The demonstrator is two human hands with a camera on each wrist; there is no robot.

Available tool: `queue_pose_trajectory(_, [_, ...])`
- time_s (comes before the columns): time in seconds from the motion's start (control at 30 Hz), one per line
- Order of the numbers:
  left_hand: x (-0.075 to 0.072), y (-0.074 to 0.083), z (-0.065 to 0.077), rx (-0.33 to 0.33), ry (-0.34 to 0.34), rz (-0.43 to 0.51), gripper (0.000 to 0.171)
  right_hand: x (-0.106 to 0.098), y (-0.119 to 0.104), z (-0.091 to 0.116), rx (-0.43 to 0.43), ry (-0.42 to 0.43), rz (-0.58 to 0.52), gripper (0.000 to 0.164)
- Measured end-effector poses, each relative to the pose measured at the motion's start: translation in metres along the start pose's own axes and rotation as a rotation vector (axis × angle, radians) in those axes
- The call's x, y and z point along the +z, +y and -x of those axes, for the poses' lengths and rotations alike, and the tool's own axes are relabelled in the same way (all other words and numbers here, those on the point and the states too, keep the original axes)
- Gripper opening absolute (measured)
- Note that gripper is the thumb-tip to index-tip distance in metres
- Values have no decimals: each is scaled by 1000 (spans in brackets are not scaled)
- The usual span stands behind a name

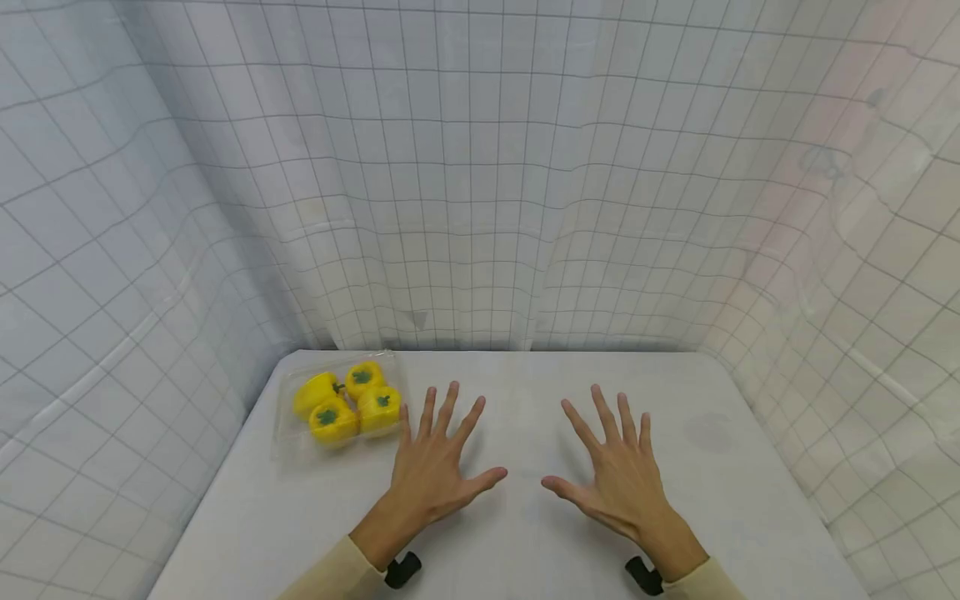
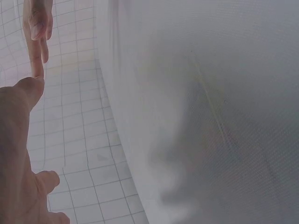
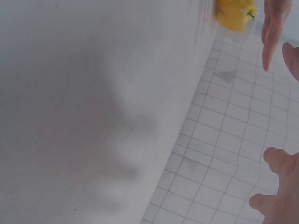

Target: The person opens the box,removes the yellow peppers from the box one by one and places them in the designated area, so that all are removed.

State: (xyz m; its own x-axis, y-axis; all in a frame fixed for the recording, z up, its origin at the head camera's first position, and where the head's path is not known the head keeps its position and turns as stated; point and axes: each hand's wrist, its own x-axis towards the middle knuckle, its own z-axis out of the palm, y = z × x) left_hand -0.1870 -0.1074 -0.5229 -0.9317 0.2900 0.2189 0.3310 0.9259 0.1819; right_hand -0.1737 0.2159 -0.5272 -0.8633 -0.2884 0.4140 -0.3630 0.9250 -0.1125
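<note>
Yellow peppers (image 1: 333, 425) in a clear box (image 1: 289, 433) near the far-left corner of the desk (image 1: 525, 442), beside a left hand (image 1: 431, 479) spread wide like the right hand (image 1: 624, 482), perhaps easily shoved by a careless leftward sweep.

The left hand (image 2: 14, 149) showed at the left edge; the right hand (image 2: 38, 23) appeared above it, a gridded curtain (image 2: 77, 105) behind both, and a blurred shadow (image 2: 180, 144) darkened the white table (image 2: 233, 60)

In the right wrist view, the top edge cuts off a yellow pepper (image 3: 231, 16) and its clear container (image 3: 240, 36).
</note>
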Motion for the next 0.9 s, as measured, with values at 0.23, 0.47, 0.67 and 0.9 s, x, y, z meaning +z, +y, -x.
queue_pose_trajectory(0.23, [-1, 1, 2, -10, 19, 3, 110, 2, 0, 1, 6, -3, 1, 115])
queue_pose_trajectory(0.47, [-2, 1, 5, -17, 51, -23, 112, 3, -2, 2, 11, -3, -6, 116])
queue_pose_trajectory(0.67, [-1, -7, 6, -36, 61, -56, 112, 4, -4, 2, -8, 32, -20, 111])
queue_pose_trajectory(0.9, [-4, -23, 10, -80, 111, -72, 110, 6, -11, -3, -50, 67, -61, 98])
